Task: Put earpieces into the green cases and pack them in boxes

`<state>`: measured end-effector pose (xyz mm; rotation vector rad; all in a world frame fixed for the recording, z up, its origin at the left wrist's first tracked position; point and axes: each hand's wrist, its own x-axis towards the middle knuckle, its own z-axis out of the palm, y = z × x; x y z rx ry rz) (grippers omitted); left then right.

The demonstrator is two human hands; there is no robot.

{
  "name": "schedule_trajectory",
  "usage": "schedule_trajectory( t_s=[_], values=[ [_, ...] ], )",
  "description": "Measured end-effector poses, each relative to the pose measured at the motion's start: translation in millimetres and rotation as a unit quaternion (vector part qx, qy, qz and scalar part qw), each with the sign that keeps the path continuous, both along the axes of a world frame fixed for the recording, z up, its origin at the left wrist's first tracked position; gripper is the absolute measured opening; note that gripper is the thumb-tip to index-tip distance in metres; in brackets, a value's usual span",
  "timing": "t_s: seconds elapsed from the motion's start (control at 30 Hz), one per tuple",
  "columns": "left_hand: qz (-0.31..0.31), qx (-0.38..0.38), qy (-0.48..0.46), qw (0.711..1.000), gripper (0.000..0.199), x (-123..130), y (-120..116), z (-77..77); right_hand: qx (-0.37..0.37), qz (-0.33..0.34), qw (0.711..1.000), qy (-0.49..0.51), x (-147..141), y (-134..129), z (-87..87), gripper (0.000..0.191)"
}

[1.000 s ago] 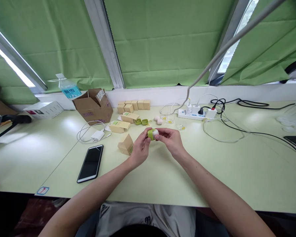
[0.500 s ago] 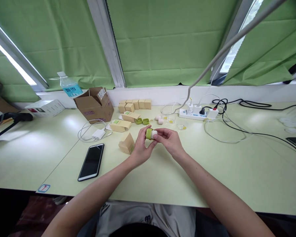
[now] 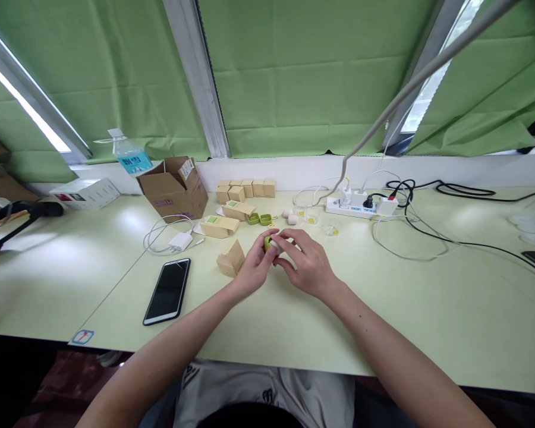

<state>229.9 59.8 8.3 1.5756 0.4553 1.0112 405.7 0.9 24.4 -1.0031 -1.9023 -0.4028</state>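
Note:
My left hand [image 3: 253, 266] is closed around a small green case [image 3: 267, 241] above the middle of the table. The fingers of my right hand [image 3: 307, 261] are bent against a small white piece [image 3: 275, 245] at the case's right side; its fingers hide part of it. Just behind the hands lie two open green cases [image 3: 266, 219], two pale pink pieces [image 3: 292, 219] and clear plastic pieces [image 3: 332, 227]. An opened small carton [image 3: 230, 259] stands left of my left hand, with another opened carton [image 3: 220, 226] behind it.
A phone [image 3: 167, 291] and a white charger [image 3: 181, 240] lie to the left. Behind them stand a brown cardboard box [image 3: 173, 196] and a row of small cartons [image 3: 246, 188]. A power strip [image 3: 350, 207] with cables sits at the back right.
The green case has turned in my left hand and shows less of its side. My right hand's fingers have shifted over the white piece, with the thumb now lower and apart from it.

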Motion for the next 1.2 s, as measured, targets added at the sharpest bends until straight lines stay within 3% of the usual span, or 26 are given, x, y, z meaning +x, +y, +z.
schedule_trajectory(
  t_s=[0.13,0.5,0.9,1.07,1.2],
  values=[
    [-0.061,-0.025,-0.025,0.998,0.062,2.6,-2.8,-1.8,0.031,-0.001,1.000,0.002,1.0,4.1,-4.5,0.041],
    [-0.069,-0.083,-0.037,0.993,0.061,1.2,-2.6,-0.8,0.020,0.002,1.000,-0.024,5.7,2.7,-4.4,0.045],
    [0.072,0.062,-0.014,0.995,0.051,11.4,-7.8,-17.8,0.014,-0.003,1.000,-0.027,-1.9,2.9,-9.8,0.053],
    [0.065,0.070,-0.011,0.995,0.050,10.2,-9.9,-16.2,0.034,0.006,0.999,-0.016,-1.8,3.5,-9.9,0.058],
    [0.005,0.032,-0.025,0.999,0.052,6.7,-13.7,-10.8,0.017,0.012,1.000,-0.001,-2.3,3.3,-10.5,0.059]
  ],
)
